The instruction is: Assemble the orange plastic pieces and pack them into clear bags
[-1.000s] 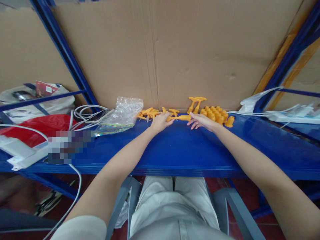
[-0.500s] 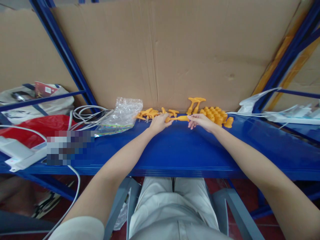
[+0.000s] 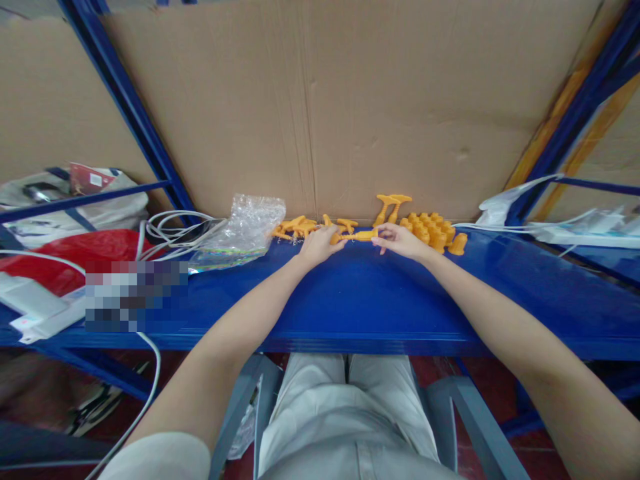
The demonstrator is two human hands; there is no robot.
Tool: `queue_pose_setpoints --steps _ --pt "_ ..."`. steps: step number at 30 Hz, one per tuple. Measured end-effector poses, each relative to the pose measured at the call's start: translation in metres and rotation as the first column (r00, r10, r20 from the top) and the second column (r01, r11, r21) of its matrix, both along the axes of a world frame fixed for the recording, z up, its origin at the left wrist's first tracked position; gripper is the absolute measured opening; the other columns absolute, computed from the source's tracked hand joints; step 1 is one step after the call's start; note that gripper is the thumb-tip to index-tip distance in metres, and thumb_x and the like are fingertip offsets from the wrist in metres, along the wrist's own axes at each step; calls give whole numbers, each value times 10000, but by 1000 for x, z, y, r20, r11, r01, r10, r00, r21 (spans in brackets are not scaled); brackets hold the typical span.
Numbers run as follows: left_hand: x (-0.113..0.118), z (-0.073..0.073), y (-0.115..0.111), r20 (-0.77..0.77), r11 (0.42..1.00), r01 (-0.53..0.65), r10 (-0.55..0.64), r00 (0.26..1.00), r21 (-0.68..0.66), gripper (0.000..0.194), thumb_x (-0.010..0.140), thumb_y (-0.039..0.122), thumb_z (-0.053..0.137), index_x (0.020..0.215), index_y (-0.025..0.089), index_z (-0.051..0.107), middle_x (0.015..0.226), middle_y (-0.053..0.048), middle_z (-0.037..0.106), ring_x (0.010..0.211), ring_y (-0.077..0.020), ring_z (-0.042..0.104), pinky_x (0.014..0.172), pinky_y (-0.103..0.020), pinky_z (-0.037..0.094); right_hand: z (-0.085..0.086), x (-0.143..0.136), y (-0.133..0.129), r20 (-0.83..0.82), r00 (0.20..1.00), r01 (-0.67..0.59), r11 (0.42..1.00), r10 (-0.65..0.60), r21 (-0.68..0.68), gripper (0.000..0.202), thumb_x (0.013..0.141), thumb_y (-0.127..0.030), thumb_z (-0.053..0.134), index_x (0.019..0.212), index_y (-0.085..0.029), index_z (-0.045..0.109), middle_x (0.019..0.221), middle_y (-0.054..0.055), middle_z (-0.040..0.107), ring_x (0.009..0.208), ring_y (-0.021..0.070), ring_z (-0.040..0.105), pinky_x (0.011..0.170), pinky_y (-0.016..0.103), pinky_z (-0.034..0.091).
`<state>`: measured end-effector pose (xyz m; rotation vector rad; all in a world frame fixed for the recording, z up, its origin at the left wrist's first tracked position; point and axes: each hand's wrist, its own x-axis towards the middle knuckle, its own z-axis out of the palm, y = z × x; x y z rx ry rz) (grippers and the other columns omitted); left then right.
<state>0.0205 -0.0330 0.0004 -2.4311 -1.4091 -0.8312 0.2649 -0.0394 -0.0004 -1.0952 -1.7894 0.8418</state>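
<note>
A yellow-orange plastic T-handled piece (image 3: 364, 235) lies level between my two hands, above the blue tabletop. My left hand (image 3: 320, 245) is closed around its handle end. At the other end, the thumb and fingers of my right hand (image 3: 399, 240) pinch the wider tip. Just behind my right hand stand two T-topped yellow pieces (image 3: 385, 209) with ridged shafts. Several yellow cup-shaped bases (image 3: 431, 231) stand in a cluster to its right. Beyond my left hand, loose yellow handle parts (image 3: 299, 227) lie in a heap, partly hidden by the hand.
A clear plastic bag (image 3: 245, 230) and white cables (image 3: 170, 227) lie left on the blue table (image 3: 345, 300). Further left are a red bag (image 3: 100, 257) and a white power strip (image 3: 55, 313). Cardboard (image 3: 350, 100) closes off the back, between blue posts.
My right hand has shifted slightly left and its fingers have changed position on the tip of the yellow piece. My left hand stays nearly still on the handle.
</note>
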Motion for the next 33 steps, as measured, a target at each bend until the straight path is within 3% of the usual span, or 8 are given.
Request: queue_pose_setpoints --steps 4,9,14,20,24,27,33 --pt "0 0 0 6 1000 8 -8 1000 -3 261 869 384 624 1033 182 643 1013 -92 724 963 -250 680 827 -346 527 -3 1 3 -58 997 -45 997 49 67 369 657 -401 852 857 -190 623 734 2 694 531 123 634 567 267 567" --pt "-1 -1 0 8 999 32 -33 999 33 259 867 388 627 1029 188 646 996 -83 722 946 -243 681 820 -346 525 7 -1 -6 -46 996 -79 995 82 66 426 647 -539 833 736 -184 616 654 15 690 498 123 628 552 251 550" --pt "-1 -2 0 -3 997 45 -45 999 59 284 867 382 629 1061 176 646 1022 -94 720 956 -236 684 844 -351 524 13 -6 -16 -23 998 -66 997 66 -31 490 733 -637 722 676 -162 620 620 56 697 485 139 642 548 254 544" --pt "2 1 -3 -1 1000 15 -15 1000 -4 292 859 380 649 1055 162 647 1025 -110 720 964 -251 688 849 -358 527 8 -7 -11 26 1000 1 991 3 -133 495 885 -601 576 698 -143 604 638 95 694 484 140 640 523 246 524" --pt "3 3 -4 2 1000 0 0 1000 -16 282 863 379 642 1046 165 648 1017 -103 720 953 -252 692 827 -349 530 -2 -2 2 63 997 33 996 -38 77 355 874 -462 656 1052 -157 623 894 78 728 533 118 640 567 255 551" --pt "3 3 -4 1 1000 -9 9 1000 -10 272 868 367 635 1049 165 653 1019 -106 725 954 -253 691 817 -344 529 -10 1 9 88 996 -15 973 -5 229 477 840 -402 684 1247 -197 546 1066 88 698 619 138 672 620 297 585" --pt "2 1 -3 10 1000 7 -8 1000 19 263 872 364 627 1048 171 658 1006 -98 736 942 -248 692 809 -341 528 -12 2 8 123 992 -45 958 11 282 459 805 -429 702 1176 -186 586 1039 100 700 624 173 687 600 328 590"
